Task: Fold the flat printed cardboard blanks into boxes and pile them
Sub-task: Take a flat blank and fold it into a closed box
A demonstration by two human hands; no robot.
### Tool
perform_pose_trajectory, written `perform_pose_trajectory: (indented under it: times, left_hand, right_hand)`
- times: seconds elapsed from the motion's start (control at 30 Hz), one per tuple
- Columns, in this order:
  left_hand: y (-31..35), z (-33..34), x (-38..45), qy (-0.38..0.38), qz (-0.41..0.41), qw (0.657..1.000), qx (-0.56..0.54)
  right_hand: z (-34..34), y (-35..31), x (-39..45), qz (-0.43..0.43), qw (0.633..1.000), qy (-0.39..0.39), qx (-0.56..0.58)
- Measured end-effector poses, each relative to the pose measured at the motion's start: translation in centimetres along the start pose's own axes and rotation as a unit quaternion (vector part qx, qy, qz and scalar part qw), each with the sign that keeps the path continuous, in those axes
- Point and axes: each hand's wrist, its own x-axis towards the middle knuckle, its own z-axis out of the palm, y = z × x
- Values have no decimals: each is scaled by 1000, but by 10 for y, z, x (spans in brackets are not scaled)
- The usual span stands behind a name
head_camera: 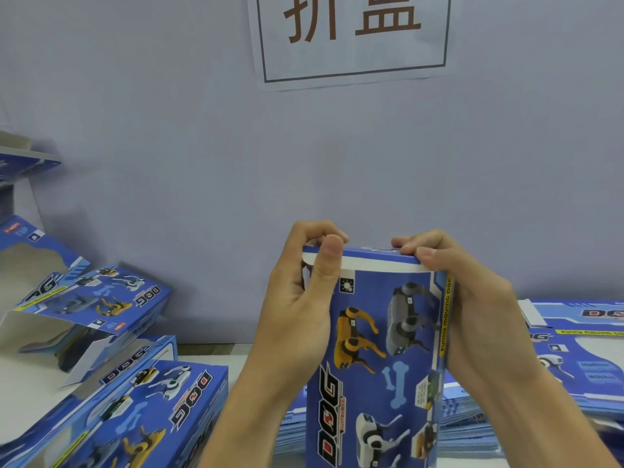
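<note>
A blue printed box [378, 359] with robot dogs and the word DOG stands upright in front of me, over the stack of flat blanks [469, 423]. My left hand [297, 315] grips its upper left corner, thumb on the white-edged top flap [378, 261] and fingers curled behind. My right hand [472, 298] holds the upper right corner, fingertips curled over the flap's edge. The flap lies bent down across the top opening.
Several folded blue boxes [128, 410] lie piled at the left, some tilted with open window cut-outs. More flat blanks [580, 342] spread at the right. A grey wall with a paper sign [351, 38] stands close behind the table.
</note>
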Motion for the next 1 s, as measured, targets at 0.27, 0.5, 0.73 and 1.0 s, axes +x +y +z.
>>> perform_pose_trajectory:
  times: [0.27,0.5,0.73,1.0]
  left_hand:
    - [0,3,-1,7,-5,1000,3]
    - [5,3,4,1,-24,999,-22]
    - [4,4,-1,-20,11,999,29]
    - [-5,5,-4,41,41,998,13]
  right_hand:
    - [8,17,-5,-31,997,11,70]
    - [4,25,-3,-95,995,26,-16]
    - [0,22,-4,-126,989,53,-50]
    - [4,26,-3,-156,973,113,-126]
